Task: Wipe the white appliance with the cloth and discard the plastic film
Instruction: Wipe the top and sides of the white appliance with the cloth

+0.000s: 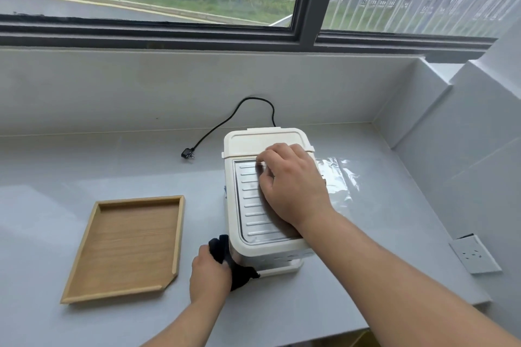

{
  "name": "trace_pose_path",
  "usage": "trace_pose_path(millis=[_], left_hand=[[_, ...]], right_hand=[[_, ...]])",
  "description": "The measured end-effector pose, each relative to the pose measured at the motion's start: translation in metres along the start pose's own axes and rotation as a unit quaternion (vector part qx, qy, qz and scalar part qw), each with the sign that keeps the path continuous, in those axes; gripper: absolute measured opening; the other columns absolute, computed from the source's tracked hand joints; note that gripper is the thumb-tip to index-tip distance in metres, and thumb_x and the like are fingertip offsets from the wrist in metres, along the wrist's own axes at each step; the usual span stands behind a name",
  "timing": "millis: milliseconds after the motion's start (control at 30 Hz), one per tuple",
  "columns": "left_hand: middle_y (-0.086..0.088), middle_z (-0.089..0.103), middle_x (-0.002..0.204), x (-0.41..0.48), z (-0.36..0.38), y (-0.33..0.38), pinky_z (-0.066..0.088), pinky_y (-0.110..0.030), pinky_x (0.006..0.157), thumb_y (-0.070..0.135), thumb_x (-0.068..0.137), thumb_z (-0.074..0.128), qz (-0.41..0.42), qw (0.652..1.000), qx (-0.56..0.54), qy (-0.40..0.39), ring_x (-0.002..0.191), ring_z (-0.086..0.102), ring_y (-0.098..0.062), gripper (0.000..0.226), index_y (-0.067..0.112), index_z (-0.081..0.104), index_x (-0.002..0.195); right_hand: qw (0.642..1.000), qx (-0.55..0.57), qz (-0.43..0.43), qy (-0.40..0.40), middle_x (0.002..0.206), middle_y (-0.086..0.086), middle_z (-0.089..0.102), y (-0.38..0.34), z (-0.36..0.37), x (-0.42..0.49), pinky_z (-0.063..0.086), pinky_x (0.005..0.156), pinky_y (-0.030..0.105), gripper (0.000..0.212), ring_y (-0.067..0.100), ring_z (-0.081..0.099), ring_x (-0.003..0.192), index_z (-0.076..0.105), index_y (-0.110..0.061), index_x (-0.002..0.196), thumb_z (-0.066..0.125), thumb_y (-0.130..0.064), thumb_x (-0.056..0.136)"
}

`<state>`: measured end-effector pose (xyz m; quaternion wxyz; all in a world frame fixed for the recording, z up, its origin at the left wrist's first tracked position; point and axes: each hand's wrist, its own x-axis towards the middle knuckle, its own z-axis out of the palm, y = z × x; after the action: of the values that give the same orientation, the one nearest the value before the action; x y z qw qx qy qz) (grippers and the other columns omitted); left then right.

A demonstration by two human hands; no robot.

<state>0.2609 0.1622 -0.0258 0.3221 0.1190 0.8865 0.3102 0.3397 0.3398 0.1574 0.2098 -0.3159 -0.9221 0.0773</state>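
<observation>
The white appliance (248, 144) lies on the grey counter with a ribbed metal panel (249, 205) facing up. My right hand (293, 183) rests on that panel, fingers curled near its top edge; whether it pinches film there I cannot tell. Clear plastic film (338, 177) spreads over the counter against the appliance's right side. My left hand (210, 273) grips a black cloth (239, 270) pressed against the appliance's near left corner.
A shallow wooden tray (124, 245) sits to the left of the appliance. The black power cord (225, 124) runs behind it, with its plug (187, 153) loose on the counter. A wall socket (473, 255) is at the right. The counter's front edge is near my arms.
</observation>
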Motion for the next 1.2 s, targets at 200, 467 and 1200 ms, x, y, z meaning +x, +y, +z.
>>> trace_pose_path(millis=[200, 467, 1200], left_hand=[[-0.006, 0.074, 0.089, -0.032, 0.015, -0.015, 0.048, -0.033, 0.068, 0.020, 0.081, 0.061, -0.086, 0.989, -0.101, -0.067, 0.082, 0.068, -0.028, 0.022, 0.023, 0.069, 0.101], [-0.010, 0.073, 0.104, -0.057, 0.049, 0.028, 0.062, -0.041, 0.083, 0.031, 0.096, 0.064, -0.175, 0.950, -0.197, -0.166, 0.099, 0.070, -0.030, 0.015, 0.019, 0.066, 0.103], [-0.007, 0.064, 0.137, -0.076, 0.135, 0.117, 0.043, -0.034, 0.108, 0.022, 0.106, 0.053, -0.121, 0.911, -0.261, -0.294, 0.122, 0.060, -0.022, 0.041, 0.013, 0.051, 0.146]], right_hand=[[0.998, 0.004, 0.019, -0.065, 0.141, -0.001, 0.059, -0.001, -0.005, -0.004, 0.036, 0.114, 0.047, 0.051, 0.028, 0.044, 0.133, 0.058, -0.031, 0.141, 0.052, -0.041, 0.091], [0.981, -0.027, 0.002, -0.193, 0.175, -0.002, 0.004, 0.004, -0.003, -0.003, -0.008, 0.128, 0.048, 0.073, 0.025, -0.007, 0.160, 0.013, -0.043, 0.163, 0.027, -0.068, 0.096], [0.863, 0.219, 0.389, -0.237, 0.157, -0.005, 0.041, 0.128, 0.022, -0.199, 0.049, 0.101, 0.033, 0.075, 0.020, 0.053, 0.132, 0.027, -0.038, 0.160, 0.057, -0.034, 0.091]])
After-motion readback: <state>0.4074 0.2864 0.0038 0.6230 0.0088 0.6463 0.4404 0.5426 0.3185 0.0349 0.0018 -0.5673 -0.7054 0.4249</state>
